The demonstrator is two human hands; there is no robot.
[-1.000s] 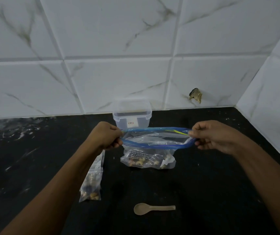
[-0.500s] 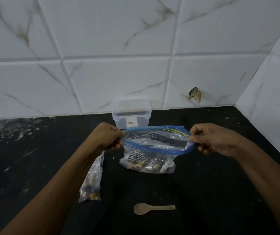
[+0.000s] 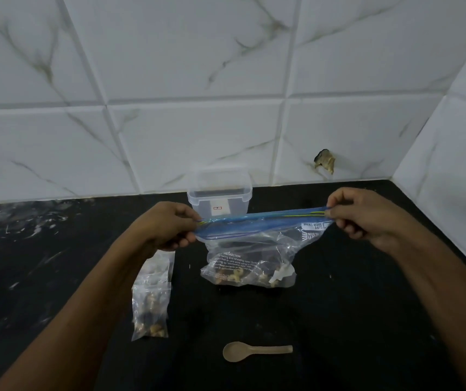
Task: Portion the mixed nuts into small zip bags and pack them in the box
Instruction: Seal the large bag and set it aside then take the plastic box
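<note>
**Big nut bag pulled taut between both hands; small bags filled, box not yet packed**

I see a dark counter against a white tiled wall. Judging by what lies here, the task is partway through. Small zip bags with nuts in them lie on the counter at near left, partly under my left forearm; I cannot tell how many there are or whether they are sealed. The clear box stands at the far edge by the wall, lid off or not visible, and I see no bags in it, so packing seems still to come. A spoon lies near me, centre, untouched.

The big bag of mixed nuts stands at the centre, its bottom resting on the counter, a little stock left inside. My left hand pinches the left end of its blue zip strip, fingers curled round it. My right hand pinches the right end between thumb and fingertips. The hands are well apart and the strip is stretched nearly straight between them, mouth drawn narrow; I cannot tell if it is sealed.
</note>
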